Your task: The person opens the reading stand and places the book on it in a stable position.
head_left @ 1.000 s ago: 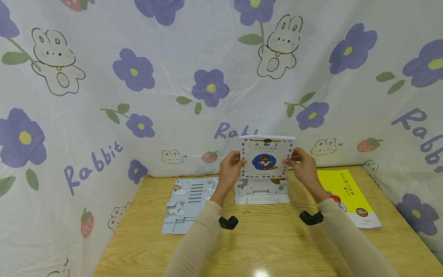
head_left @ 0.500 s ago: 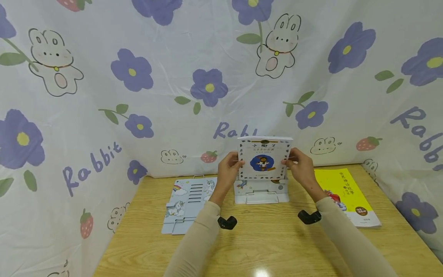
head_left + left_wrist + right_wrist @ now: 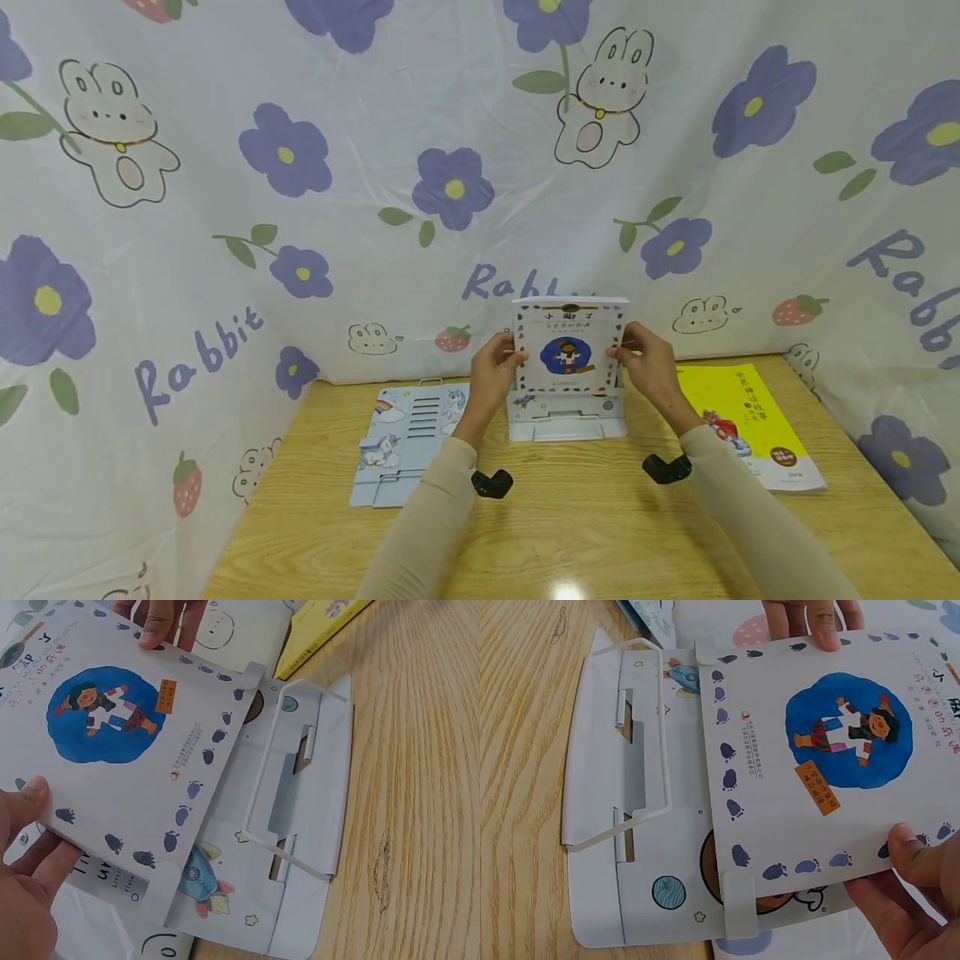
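Note:
Both hands hold a white book (image 3: 567,346) with a footprint border and a blue oval picture on its cover. My left hand (image 3: 492,377) pinches its left edge, thumb on the cover and fingers behind. On the opposite edge, my right hand (image 3: 651,367) pinches it the same way. Behind and under the book stands a white book stand (image 3: 566,417) printed with a rocket and planets. In the right wrist view the book's lower edge lies at the stand's side clips (image 3: 739,904). A wire bracket (image 3: 262,780) sticks out at the stand's front.
A pale blue unicorn book stand (image 3: 408,442) lies flat on the wooden table (image 3: 570,533) at the left. To the right lies a yellow book (image 3: 750,417), partly behind the right forearm. A printed curtain (image 3: 360,217) hangs close behind the stand.
The book has shifted slightly left and down against the stand, with both hands moving along. Their grip looks the same.

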`<state>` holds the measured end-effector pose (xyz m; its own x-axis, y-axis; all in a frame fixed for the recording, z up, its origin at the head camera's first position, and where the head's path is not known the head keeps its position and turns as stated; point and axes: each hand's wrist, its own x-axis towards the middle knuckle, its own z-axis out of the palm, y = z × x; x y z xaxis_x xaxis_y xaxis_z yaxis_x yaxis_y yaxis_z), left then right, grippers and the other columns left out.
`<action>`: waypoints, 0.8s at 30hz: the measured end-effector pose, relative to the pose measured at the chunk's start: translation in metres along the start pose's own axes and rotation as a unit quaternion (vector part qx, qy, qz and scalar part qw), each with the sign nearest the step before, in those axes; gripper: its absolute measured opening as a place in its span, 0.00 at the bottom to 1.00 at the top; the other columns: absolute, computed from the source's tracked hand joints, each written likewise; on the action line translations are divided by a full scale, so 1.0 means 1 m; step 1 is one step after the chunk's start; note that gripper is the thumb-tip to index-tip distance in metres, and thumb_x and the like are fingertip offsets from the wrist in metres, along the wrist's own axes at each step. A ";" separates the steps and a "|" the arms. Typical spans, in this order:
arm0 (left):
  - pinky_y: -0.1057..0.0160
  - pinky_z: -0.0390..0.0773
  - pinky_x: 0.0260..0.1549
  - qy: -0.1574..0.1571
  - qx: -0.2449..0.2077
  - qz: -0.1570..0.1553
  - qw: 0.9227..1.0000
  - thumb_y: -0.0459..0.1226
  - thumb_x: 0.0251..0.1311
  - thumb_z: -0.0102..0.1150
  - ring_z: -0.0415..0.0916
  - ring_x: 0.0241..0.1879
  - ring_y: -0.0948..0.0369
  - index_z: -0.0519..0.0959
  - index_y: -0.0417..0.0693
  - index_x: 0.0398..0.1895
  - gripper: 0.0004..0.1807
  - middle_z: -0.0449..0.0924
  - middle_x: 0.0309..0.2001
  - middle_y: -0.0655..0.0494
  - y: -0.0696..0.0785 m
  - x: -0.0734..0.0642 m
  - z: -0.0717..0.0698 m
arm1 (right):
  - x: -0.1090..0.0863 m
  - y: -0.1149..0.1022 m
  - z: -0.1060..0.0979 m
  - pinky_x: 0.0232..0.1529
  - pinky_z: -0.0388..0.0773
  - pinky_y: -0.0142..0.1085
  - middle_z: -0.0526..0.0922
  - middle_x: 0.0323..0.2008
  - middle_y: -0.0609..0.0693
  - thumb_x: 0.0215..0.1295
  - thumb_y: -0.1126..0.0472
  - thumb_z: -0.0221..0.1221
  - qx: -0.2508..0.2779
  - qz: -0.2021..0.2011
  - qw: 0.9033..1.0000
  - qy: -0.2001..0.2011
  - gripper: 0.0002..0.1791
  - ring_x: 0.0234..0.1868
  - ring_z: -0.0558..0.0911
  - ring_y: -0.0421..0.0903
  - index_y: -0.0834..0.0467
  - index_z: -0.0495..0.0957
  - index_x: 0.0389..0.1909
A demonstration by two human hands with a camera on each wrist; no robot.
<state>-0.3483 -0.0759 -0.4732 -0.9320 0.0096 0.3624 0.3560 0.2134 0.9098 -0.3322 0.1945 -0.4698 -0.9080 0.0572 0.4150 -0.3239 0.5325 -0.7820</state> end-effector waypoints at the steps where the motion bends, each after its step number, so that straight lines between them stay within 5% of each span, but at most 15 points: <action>1: 0.59 0.87 0.47 0.000 -0.002 0.000 1.000 0.31 0.67 0.70 0.89 0.49 0.47 0.85 0.42 0.53 0.13 0.90 0.45 0.42 0.000 0.000 0.000 | 0.000 0.001 0.001 0.52 0.87 0.60 0.87 0.51 0.67 0.73 0.69 0.65 0.000 0.000 1.000 0.001 0.09 0.54 0.87 0.67 0.64 0.81 0.51; 11: 0.61 0.87 0.44 0.004 -0.007 -0.003 1.000 0.30 0.67 0.70 0.89 0.48 0.44 0.85 0.41 0.54 0.14 0.90 0.45 0.39 -0.004 -0.001 -0.001 | 0.000 0.005 0.006 0.50 0.88 0.59 0.87 0.50 0.67 0.74 0.68 0.65 -0.009 0.004 1.000 0.002 0.10 0.53 0.88 0.67 0.64 0.81 0.52; 24: 0.69 0.83 0.41 0.001 0.011 -0.022 1.000 0.30 0.68 0.69 0.87 0.46 0.52 0.84 0.42 0.56 0.15 0.90 0.45 0.41 -0.017 -0.002 0.001 | -0.003 0.012 0.012 0.45 0.88 0.51 0.88 0.49 0.65 0.73 0.67 0.65 -0.015 0.016 1.000 -0.002 0.08 0.51 0.88 0.64 0.63 0.82 0.50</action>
<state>-0.3524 -0.0785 -0.4894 -0.9463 -0.0029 0.3233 0.3135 0.2359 0.9198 -0.3366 0.1907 -0.4861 -0.9186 0.0715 0.3886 -0.2871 0.5549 -0.7808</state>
